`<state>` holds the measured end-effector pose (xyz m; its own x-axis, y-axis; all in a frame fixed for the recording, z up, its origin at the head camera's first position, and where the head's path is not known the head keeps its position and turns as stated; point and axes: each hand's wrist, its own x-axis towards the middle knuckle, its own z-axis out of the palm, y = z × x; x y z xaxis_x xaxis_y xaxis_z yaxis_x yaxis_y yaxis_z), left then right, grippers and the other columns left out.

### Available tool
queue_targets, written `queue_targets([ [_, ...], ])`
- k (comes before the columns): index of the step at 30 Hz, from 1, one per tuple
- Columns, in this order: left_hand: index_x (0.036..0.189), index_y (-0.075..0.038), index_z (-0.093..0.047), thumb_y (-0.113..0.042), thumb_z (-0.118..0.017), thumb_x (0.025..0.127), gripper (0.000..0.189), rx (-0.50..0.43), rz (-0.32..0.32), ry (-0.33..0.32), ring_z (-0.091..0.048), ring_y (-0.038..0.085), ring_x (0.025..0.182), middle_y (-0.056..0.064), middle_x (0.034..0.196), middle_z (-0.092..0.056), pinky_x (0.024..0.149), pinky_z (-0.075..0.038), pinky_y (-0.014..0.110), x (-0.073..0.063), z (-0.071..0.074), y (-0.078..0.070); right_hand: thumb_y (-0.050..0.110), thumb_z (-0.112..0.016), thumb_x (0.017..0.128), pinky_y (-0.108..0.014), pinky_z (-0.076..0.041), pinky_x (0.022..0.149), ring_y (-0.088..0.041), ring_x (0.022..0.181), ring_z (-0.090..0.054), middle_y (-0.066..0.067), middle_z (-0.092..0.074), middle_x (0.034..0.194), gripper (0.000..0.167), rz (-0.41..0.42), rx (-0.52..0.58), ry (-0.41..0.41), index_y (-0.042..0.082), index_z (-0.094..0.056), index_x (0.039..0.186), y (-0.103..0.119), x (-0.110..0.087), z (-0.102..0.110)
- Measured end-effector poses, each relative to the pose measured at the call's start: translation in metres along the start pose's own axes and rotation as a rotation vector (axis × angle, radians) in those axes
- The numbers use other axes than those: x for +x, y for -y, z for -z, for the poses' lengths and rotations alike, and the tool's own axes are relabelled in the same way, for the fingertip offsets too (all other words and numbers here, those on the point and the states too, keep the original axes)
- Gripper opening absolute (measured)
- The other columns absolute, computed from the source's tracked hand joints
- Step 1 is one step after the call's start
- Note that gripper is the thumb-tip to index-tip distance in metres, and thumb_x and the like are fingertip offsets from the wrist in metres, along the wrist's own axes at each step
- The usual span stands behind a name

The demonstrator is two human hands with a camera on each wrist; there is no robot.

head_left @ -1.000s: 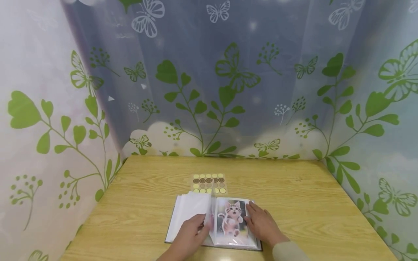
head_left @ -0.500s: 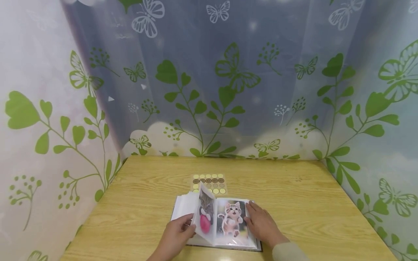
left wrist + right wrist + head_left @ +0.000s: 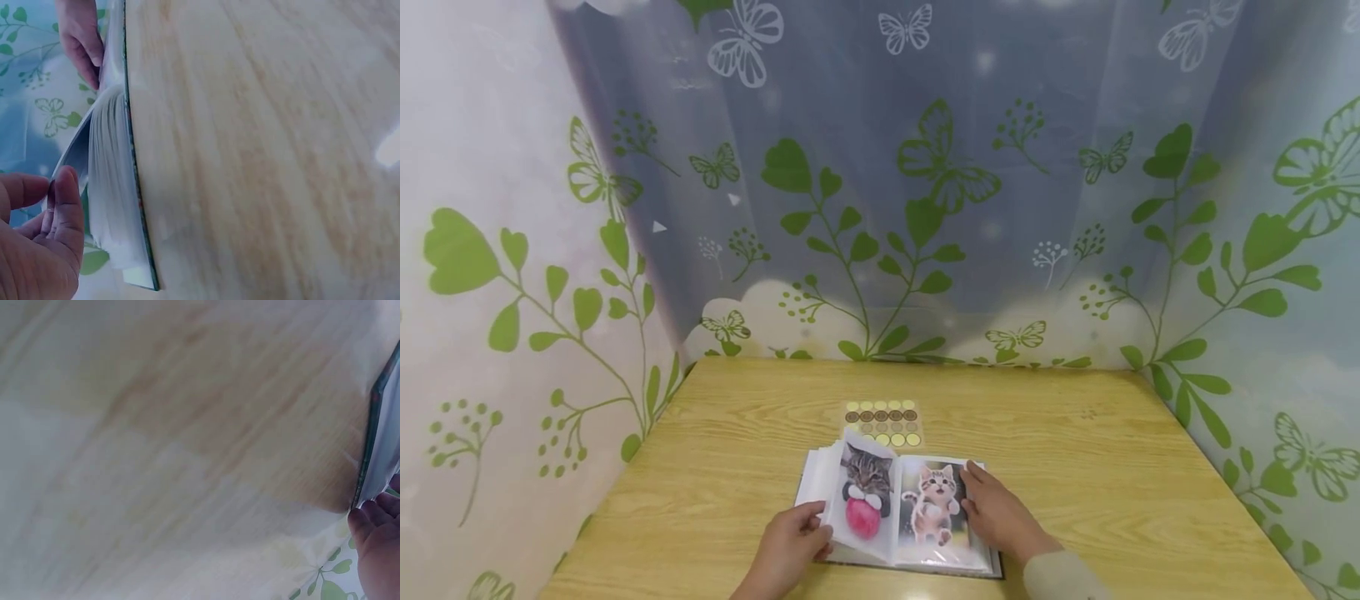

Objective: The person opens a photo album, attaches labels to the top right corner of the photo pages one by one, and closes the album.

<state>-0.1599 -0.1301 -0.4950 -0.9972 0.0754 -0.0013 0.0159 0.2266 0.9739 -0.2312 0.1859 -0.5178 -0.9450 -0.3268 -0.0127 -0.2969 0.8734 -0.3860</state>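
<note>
A photo album (image 3: 906, 556) lies spread on the table, its dark cover edge showing around the white pages. My left hand (image 3: 786, 546) pinches the outer edge of a raised leaf (image 3: 867, 492), which carries a picture of a tabby cat with a pink ball-like shape. In the left wrist view this leaf curves away from the stack of pages (image 3: 112, 175) under it. My right hand (image 3: 1003, 517) rests along the outer edge of the right page, beside a kitten picture (image 3: 932, 504). The right wrist view catches its fingertips at the album's edge (image 3: 372, 425).
Just beyond the album a sheet of round stickers (image 3: 883, 417) in yellow and brown lies flat, partly covered by the raised leaf. The wooden table (image 3: 737, 442) meets a curtain with leaf and butterfly prints (image 3: 865, 208) at the back and on both sides.
My left hand has moved left with the pinched leaf, swinging it over from near the spine so its cat picture shows. The right hand has stayed on the right page.
</note>
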Motion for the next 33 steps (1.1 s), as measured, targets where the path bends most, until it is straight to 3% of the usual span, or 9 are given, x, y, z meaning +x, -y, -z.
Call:
queue_targets([
  [13, 0.118, 0.023, -0.055, 0.005, -0.064, 0.085, 0.038, 0.137, 0.03, -0.038, -0.063, 0.017, 0.059, 0.002, 0.07, -0.061, 0.054, -0.054, 0.027, 0.0, 0.008, 0.019, 0.015, -0.057, 0.1, -0.052, -0.029, 0.114, -0.041, 0.14, -0.035, -0.025, -0.035, 0.153, 0.051, -0.012, -0.013, 0.044, -0.008, -0.044, 0.143, -0.001, 0.004, 0.0],
  [18, 0.114, 0.02, -0.059, 0.005, -0.066, 0.082, 0.036, 0.202, 0.009, -0.046, -0.059, 0.015, 0.054, 0.0, 0.065, -0.059, 0.05, -0.049, 0.024, 0.0, 0.009, 0.023, 0.016, -0.056, 0.1, -0.052, -0.028, 0.115, -0.04, 0.141, -0.034, -0.024, -0.033, 0.155, 0.051, -0.02, -0.011, 0.046, -0.007, -0.043, 0.144, -0.002, 0.005, -0.001],
  [26, 0.123, 0.004, -0.063, -0.006, -0.074, 0.081, 0.045, 0.512, -0.065, -0.07, -0.047, 0.008, 0.057, -0.006, 0.066, -0.053, 0.053, -0.04, 0.024, 0.003, 0.008, 0.022, 0.017, -0.056, 0.101, -0.052, -0.028, 0.115, -0.039, 0.142, -0.033, -0.022, -0.033, 0.156, 0.051, -0.058, -0.007, 0.065, -0.005, -0.044, 0.145, -0.001, 0.006, 0.001],
  [33, 0.115, -0.007, -0.073, -0.018, -0.073, 0.085, 0.032, 0.747, -0.111, -0.014, -0.046, 0.008, 0.059, -0.008, 0.066, -0.051, 0.052, -0.039, 0.027, 0.0, 0.011, 0.021, 0.016, -0.057, 0.1, -0.053, -0.029, 0.114, -0.041, 0.14, -0.035, -0.024, -0.035, 0.153, 0.051, -0.03, -0.007, 0.053, -0.007, -0.045, 0.143, -0.001, 0.004, 0.002],
])
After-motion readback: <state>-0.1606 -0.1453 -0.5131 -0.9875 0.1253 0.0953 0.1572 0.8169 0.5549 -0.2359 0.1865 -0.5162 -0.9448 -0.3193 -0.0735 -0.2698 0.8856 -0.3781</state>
